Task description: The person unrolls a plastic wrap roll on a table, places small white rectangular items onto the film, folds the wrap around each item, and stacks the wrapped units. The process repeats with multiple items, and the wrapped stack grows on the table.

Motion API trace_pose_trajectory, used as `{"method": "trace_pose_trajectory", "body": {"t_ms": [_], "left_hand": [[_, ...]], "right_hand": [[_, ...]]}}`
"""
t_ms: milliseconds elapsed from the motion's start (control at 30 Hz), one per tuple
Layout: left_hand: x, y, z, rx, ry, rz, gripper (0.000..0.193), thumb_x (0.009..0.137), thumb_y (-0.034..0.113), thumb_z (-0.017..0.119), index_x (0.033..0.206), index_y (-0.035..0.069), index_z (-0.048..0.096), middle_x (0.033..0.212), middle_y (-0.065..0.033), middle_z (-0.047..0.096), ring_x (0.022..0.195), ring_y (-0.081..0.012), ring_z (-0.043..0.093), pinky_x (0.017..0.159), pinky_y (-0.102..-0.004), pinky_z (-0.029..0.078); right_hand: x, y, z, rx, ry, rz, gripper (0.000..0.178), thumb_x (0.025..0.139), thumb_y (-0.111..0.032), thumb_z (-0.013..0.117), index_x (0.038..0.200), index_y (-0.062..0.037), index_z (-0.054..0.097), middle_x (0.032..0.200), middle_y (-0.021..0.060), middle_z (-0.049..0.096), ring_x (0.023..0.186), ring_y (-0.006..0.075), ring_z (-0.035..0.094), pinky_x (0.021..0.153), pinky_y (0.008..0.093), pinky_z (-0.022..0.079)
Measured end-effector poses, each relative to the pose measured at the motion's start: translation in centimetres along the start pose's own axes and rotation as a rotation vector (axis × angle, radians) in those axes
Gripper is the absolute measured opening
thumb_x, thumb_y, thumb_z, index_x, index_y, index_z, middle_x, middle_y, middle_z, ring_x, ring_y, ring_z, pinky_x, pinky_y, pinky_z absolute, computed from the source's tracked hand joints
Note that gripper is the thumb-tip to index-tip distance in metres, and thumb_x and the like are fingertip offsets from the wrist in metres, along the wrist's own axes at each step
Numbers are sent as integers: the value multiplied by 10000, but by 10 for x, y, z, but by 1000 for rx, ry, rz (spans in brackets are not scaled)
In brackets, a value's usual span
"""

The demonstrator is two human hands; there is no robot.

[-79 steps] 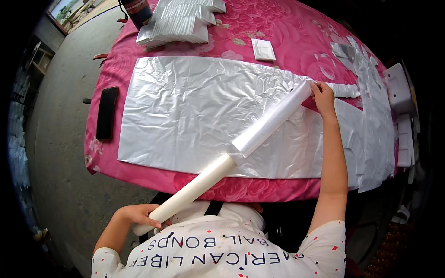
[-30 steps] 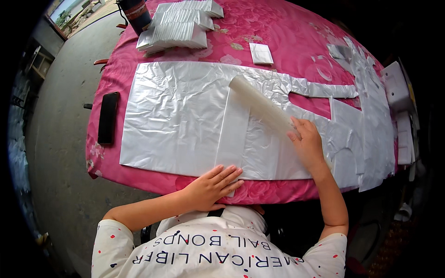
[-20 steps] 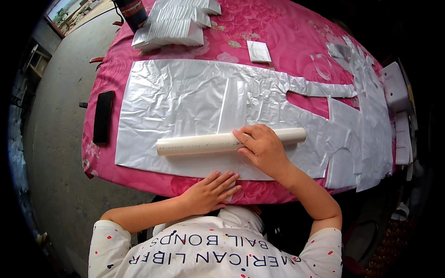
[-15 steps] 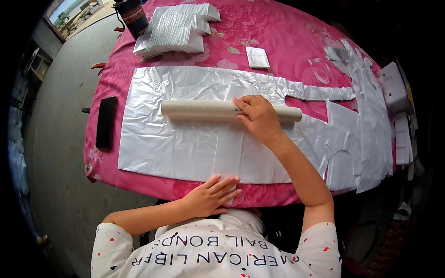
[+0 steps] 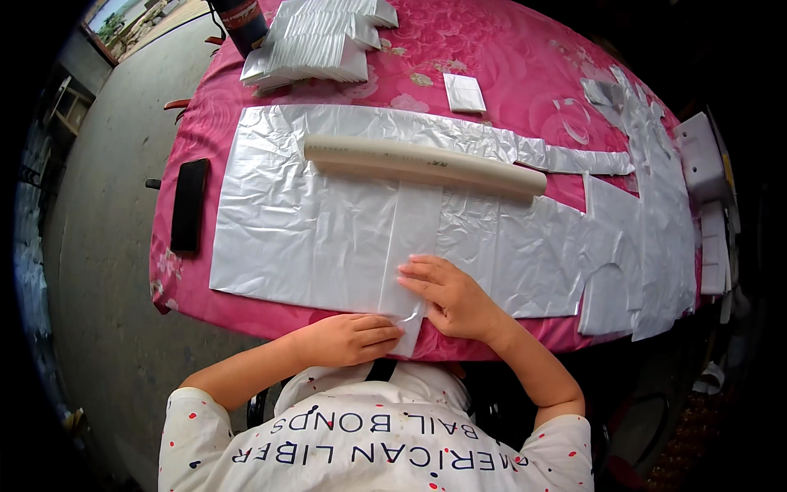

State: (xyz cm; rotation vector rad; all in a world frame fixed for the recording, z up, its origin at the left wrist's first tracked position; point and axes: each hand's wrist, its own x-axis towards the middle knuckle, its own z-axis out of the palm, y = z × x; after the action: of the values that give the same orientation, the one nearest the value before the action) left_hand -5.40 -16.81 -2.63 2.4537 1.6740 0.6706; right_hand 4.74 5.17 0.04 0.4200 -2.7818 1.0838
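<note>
A flattened silvery-white plastic bag (image 5: 279,221) lies wrinkled across the pink flowered tablecloth. Crosswise over its middle runs a narrow, whiter plastic strip (image 5: 410,234), whose near end hangs past the bag's front edge. My left hand (image 5: 348,338) is at that near end, fingers pressed together along the strip's left edge; its thumb is hidden. Just above and right of it, my right hand (image 5: 451,297) rests on the strip with fingers stretched leftward and thumb apart. Farther back, a beige plastic pipe (image 5: 426,166) lies slantwise over bag and strip, touched by neither hand.
Folded white plastic packs (image 5: 311,49) are stacked at the far left beside a dark cup (image 5: 239,23). One single pack (image 5: 465,93) lies at the back. A black phone (image 5: 189,205) sits near the left edge. More plastic sheets (image 5: 664,238) and white boxes (image 5: 701,156) are at right.
My right hand has let go of the pipe and come down to the strip's near part. The pipe now lies farther back and tilted. My left hand has moved slightly left, its fingers drawn together.
</note>
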Motion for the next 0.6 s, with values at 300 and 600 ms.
{"method": "trace_pose_trajectory", "body": {"t_ms": [300, 600], "left_hand": [[13, 1, -13, -455, 486, -145, 208, 741, 45, 670, 938, 33, 604, 1033, -97, 631, 866, -233, 633, 718, -324, 536], [25, -34, -30, -238, -16, -325, 1145, 505, 521, 757, 1378, -18, 246, 1265, -187, 478, 1189, -350, 432, 1057, -431, 282]], "right_hand": [[-7, -1, 11, -129, 175, 66, 421, 657, 22, 591, 1075, -27, 598, 1163, 102, 570, 1061, 277, 530, 892, 366, 442], [-5, -2, 14, -260, 310, 49, 351, 646, 54, 607, 979, -46, 655, 1027, 64, 635, 866, 237, 591, 742, 327, 495]]}}
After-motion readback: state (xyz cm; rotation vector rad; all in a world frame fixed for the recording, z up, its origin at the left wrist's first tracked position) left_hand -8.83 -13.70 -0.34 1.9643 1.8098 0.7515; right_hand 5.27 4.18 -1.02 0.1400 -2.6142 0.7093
